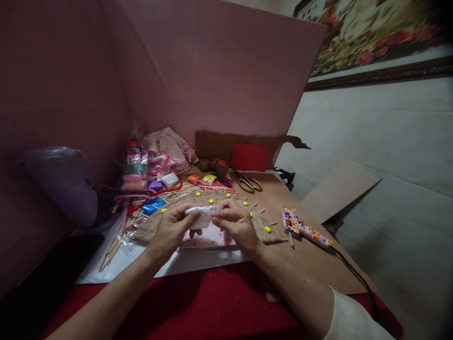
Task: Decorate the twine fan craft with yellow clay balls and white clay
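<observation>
A small white packet [201, 219], which looks like soft clay in clear wrap, is held up between my two hands. My left hand [172, 230] grips its left side between thumb and fingers. At its right end, my right hand [236, 224] pinches the clear wrap. Beneath them lies a fan-shaped piece woven from twine [259, 225] on sticks, dotted with several yellow discs [268, 229]. Pink dotted fabric [208, 239] shows under my hands at the fan's lower middle, partly hidden by them.
A flowered glue gun [304, 229] with a cord lies right, on brown board [318, 269]. Scissors [249, 183] rest behind the fan. Coloured clay packets [153, 205], sticks [111, 252] and crumpled pink fabric [170, 148] crowd the left. A red card [250, 157] stands at the back.
</observation>
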Action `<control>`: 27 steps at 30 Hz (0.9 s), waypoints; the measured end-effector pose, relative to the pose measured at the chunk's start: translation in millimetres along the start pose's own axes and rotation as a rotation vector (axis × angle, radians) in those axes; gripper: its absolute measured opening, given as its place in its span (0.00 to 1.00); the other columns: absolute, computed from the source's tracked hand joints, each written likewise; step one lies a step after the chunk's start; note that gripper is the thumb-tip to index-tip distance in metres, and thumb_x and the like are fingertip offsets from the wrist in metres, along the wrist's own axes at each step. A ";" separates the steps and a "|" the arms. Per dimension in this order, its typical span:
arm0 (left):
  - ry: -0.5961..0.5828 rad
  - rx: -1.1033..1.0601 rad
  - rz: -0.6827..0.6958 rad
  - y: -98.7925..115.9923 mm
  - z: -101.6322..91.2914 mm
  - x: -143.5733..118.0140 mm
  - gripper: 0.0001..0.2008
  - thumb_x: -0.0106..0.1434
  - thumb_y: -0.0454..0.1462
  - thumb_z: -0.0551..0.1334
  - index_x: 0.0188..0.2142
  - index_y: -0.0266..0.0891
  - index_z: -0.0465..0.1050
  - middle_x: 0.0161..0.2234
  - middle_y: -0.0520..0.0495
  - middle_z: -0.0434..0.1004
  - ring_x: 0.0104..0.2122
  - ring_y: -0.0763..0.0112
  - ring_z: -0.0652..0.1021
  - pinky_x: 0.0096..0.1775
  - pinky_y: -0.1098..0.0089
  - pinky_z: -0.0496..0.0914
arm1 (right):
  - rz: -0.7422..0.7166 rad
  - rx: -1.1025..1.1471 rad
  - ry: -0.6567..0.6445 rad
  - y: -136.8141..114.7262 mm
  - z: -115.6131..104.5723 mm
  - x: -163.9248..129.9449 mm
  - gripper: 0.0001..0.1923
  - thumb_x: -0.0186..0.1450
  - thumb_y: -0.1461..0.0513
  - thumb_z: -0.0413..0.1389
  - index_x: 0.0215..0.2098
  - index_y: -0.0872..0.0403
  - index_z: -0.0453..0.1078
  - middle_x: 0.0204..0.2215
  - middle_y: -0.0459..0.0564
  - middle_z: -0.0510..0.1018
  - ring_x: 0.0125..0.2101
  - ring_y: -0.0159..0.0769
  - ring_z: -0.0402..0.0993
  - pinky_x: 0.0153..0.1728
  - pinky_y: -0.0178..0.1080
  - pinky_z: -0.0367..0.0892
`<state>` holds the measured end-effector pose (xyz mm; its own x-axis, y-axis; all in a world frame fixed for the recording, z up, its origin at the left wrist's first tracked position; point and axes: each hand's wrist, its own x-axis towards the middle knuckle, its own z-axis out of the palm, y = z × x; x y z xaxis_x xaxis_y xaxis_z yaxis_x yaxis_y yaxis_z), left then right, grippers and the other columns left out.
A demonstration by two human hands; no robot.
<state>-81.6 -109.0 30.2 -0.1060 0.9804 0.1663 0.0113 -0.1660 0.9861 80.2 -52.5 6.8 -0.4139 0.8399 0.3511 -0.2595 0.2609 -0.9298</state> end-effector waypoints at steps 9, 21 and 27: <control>0.067 0.276 0.279 -14.6 0.9 1.7 0.07 0.55 0.38 0.64 0.32 0.37 0.77 0.23 0.51 0.75 0.19 0.77 0.73 0.21 0.77 0.68 | 0.233 0.378 0.006 11.3 2.8 1.5 0.11 0.49 0.55 0.67 0.28 0.53 0.79 0.40 0.49 0.72 0.26 0.26 0.64 0.17 0.28 0.57; 0.079 0.365 0.339 -19.6 -0.9 1.5 0.07 0.57 0.37 0.62 0.34 0.38 0.77 0.24 0.51 0.75 0.21 0.78 0.74 0.21 0.79 0.69 | 0.148 0.231 -0.016 9.1 3.7 1.2 0.09 0.52 0.57 0.66 0.29 0.52 0.78 0.41 0.49 0.72 0.28 0.27 0.66 0.20 0.29 0.58; 0.059 0.319 0.264 -18.1 2.3 -0.4 0.09 0.57 0.38 0.62 0.35 0.38 0.77 0.25 0.50 0.76 0.21 0.76 0.74 0.21 0.77 0.70 | 0.292 0.519 -0.040 9.1 6.0 0.9 0.10 0.50 0.58 0.67 0.29 0.53 0.76 0.30 0.46 0.74 0.23 0.25 0.63 0.22 0.30 0.59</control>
<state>-79.5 -106.2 12.3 -0.1145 0.8991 0.4225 0.3525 -0.3608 0.8634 72.2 -52.2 -0.8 -0.5620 0.8208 0.1025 -0.5183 -0.2529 -0.8169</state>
